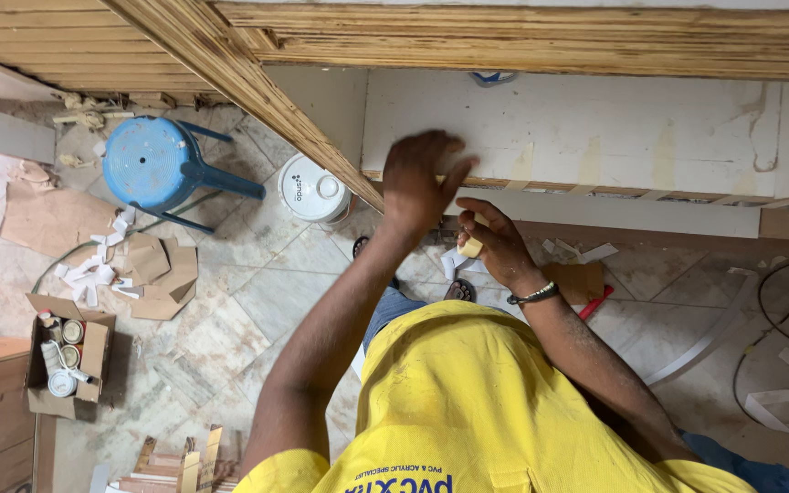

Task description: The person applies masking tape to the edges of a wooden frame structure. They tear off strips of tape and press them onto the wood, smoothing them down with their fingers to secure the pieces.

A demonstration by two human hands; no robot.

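My left hand [420, 181] rests flat against the lower edge of a white panel [595, 132], fingers spread, nothing held in it. Several strips of pale tape [664, 160] run down the panel to its wooden edge. My right hand [497, 242], with a dark bracelet on its wrist, sits just below and to the right of the left hand. It grips a small roll of beige tape [471, 246]. A narrow white strip [614, 216] runs along under the panel. My yellow shirt fills the bottom of the view.
Striped wooden boards [230, 68] cross the top. On the tiled floor stand a blue plastic stool [152, 164], a white round container [314, 190] and an open cardboard box of cans [68, 354]. Cardboard scraps lie at the left. A black cable [769, 319] and white strips lie at the right.
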